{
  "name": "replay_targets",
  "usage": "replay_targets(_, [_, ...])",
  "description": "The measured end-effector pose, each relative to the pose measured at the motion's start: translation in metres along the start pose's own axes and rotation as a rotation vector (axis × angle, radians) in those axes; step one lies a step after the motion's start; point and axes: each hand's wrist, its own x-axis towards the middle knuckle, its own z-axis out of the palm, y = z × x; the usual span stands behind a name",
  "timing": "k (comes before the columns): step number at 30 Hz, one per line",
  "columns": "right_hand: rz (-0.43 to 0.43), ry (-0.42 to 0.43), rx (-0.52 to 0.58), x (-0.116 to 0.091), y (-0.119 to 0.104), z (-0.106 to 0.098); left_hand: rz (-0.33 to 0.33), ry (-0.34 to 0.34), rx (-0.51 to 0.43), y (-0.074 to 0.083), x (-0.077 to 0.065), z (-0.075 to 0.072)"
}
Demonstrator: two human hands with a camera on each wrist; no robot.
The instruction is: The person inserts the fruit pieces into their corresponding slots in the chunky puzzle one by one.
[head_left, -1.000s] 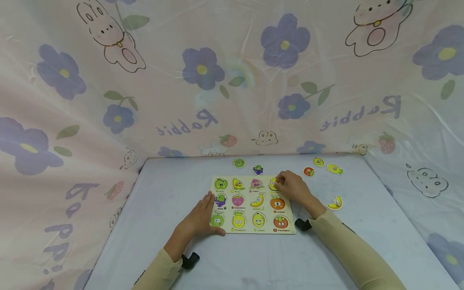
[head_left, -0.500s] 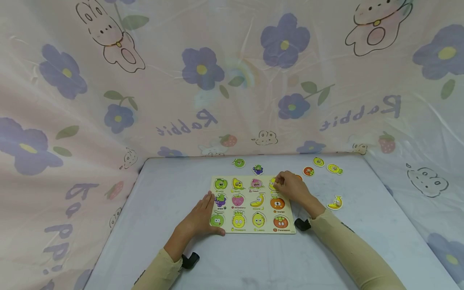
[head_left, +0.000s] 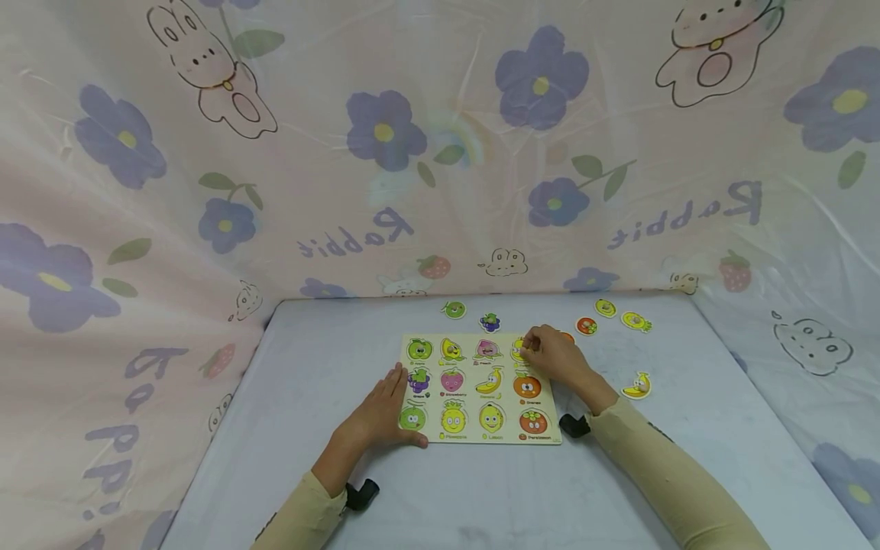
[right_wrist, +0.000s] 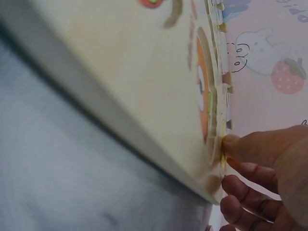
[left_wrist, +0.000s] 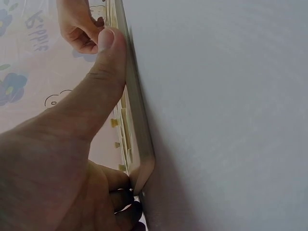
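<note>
A pale tabletop (head_left: 481, 493) is carrying a fruit puzzle board (head_left: 472, 416); the left hand (head_left: 375, 416) is lying straight-fingered along its left edge, gripping nothing; the right hand (head_left: 558, 357), grip closed, is pinching a yellow piece (head_left: 516, 350) at the far-right corner; a tilt could be leaving it jammed.

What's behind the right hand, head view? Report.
Past the right hand, only the edge of an orange piece shows. At its left edge, part of a yellow fruit shows. The hand covers the rest of both and the far right corner of the board.
</note>
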Motion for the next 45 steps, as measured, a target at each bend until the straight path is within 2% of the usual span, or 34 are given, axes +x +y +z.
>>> replay_targets(21, [0.022, -0.052, -0.021, 0.003, 0.002, -0.001, 0.024, -0.011, 0.002, -0.005, -0.003, -0.003])
replay_targets(25, [0.02, -0.031, -0.033, 0.003, 0.0, -0.003, 0.039, -0.009, 0.012, -0.016, -0.001, 0.002])
replay_targets(29, [0.001, 0.006, -0.036, 0.006, 0.001, -0.003, 0.039, -0.008, 0.012, -0.02, 0.001, 0.004])
replay_targets(35, [-0.006, 0.009, -0.01, 0.016, -0.004, -0.004, 0.029, -0.009, 0.03, -0.014, 0.001, 0.003])
replay_targets(45, [-0.094, -0.01, 0.032, 0.038, -0.017, -0.001, 0.009, -0.027, 0.037, -0.005, -0.002, -0.005])
